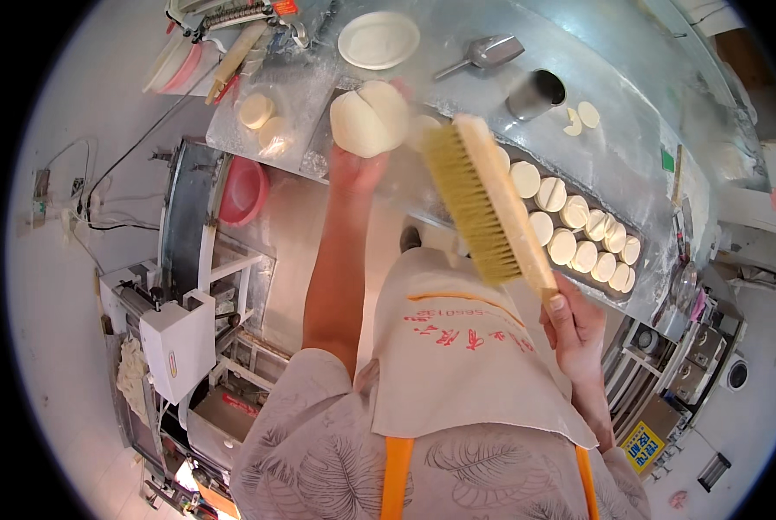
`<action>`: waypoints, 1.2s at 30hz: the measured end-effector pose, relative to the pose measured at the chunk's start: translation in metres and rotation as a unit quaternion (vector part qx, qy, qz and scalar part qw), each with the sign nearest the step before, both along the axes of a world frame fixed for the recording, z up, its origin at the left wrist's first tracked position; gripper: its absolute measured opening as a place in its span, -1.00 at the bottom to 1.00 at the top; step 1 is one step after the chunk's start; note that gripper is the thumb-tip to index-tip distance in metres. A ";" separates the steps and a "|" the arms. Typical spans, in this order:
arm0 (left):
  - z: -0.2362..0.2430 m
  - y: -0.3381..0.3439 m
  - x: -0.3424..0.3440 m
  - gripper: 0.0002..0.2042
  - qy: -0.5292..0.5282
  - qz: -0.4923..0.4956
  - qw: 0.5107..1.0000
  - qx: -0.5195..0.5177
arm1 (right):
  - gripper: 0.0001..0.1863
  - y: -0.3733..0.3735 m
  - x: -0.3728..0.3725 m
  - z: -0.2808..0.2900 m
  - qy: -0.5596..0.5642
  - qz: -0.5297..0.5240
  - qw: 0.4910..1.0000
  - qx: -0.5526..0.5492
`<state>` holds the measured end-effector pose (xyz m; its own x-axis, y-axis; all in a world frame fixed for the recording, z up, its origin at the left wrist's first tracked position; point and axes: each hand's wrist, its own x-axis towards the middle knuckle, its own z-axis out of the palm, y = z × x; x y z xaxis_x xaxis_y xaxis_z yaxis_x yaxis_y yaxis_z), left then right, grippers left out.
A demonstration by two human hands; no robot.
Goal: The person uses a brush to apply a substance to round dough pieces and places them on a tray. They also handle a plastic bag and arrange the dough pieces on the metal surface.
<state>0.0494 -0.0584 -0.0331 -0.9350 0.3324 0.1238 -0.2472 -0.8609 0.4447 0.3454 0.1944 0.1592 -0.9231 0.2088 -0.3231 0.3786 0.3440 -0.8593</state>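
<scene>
Metal table (613, 95), pale wall (63, 277): left grip (355, 169) holds dough (369, 121), right grip (572, 328) a brush (492, 204).

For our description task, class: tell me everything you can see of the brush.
The brush has a long, pale, wooden-looking back, with dense yellowish bristles along one side. It slants, bristles facing the picture's left, its far end toward the metal table. The right hand grips its near end; nothing else clearly touches it.
</scene>
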 end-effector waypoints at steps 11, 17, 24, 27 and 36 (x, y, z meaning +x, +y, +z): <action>0.005 0.009 -0.003 -0.40 -0.039 -0.022 0.999 -0.008 | -0.56 0.003 0.001 -0.007 0.008 -0.082 0.996 -0.031; -0.028 0.005 -0.008 -0.46 -0.026 0.012 0.994 -0.109 | -0.54 0.001 -0.005 0.001 0.011 -0.091 0.995 -0.043; -0.032 -0.002 -0.003 -0.61 -0.100 -0.034 0.994 -0.005 | -0.57 -0.003 -0.019 0.010 0.043 -0.069 0.997 -0.018; -0.039 -0.004 -0.007 -0.60 -0.052 -0.041 0.998 -0.014 | -0.59 -0.008 -0.028 0.014 0.051 -0.060 0.997 -0.015; -0.022 0.003 0.003 -0.61 -0.022 -0.092 0.991 0.092 | -0.64 -0.027 -0.075 0.012 0.083 0.025 0.988 0.130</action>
<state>0.0521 -0.0555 -0.0554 -0.8668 0.4729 0.1580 -0.4231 -0.8653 0.2687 0.2707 0.1676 0.1715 -0.9699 0.2180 -0.1084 0.2175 0.5765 -0.7876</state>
